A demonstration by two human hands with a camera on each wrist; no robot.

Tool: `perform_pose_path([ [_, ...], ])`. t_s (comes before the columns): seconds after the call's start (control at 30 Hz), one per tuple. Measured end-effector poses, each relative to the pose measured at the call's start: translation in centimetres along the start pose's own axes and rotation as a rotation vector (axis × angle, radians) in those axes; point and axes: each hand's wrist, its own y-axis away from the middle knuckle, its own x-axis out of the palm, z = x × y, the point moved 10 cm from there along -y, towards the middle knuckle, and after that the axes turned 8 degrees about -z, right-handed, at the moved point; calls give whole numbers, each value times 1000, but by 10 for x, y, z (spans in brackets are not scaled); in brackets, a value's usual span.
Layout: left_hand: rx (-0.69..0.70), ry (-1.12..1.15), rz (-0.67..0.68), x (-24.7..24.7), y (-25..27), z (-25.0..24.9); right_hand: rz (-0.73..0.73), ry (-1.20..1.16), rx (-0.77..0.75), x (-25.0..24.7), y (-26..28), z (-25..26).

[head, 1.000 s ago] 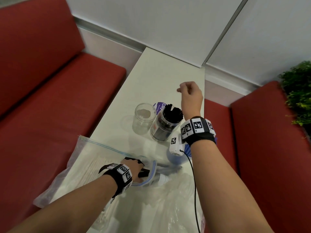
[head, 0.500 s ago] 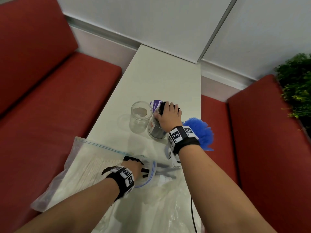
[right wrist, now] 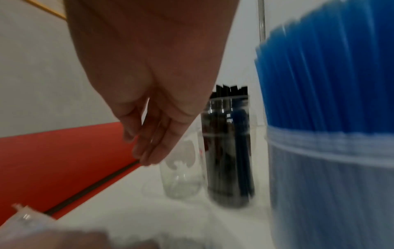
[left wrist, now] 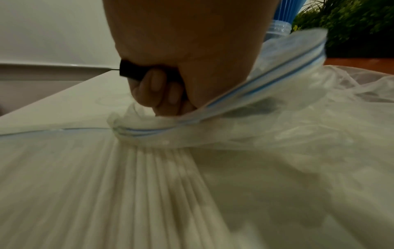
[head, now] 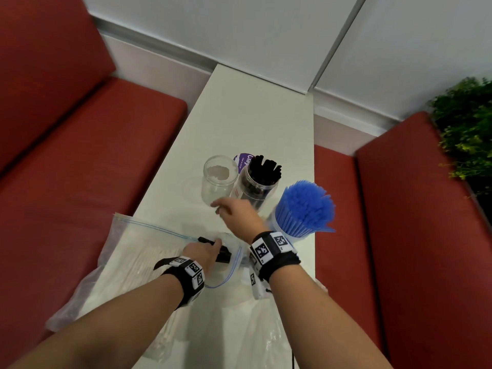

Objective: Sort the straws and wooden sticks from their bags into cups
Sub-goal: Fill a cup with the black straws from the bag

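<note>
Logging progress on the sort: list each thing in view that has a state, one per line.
clear jar: upright, open, empty.
black-straw jar: upright, filled.
blue-straw cup: upright, packed full.
zip bag: mouth open, white sticks inside.
left hand: grips black straws at the bag mouth.
right hand: fingers relaxed, holds nothing.

Head view high above table (head: pixel 255 107); wrist views low, close, sharing jars.
</note>
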Motion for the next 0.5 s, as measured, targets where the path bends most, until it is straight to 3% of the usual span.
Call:
perform_pose_path([
  [0.13, 22, -111, 32, -11, 1, 7, 252, 28, 147, 57, 27, -33],
  [0.27, 31, -208, 2, -35, 3, 14, 404, 115, 160, 93, 46, -48],
  [0.5, -10, -524, -66, -103, 19, 8, 273, 126, 186, 95, 44, -44],
])
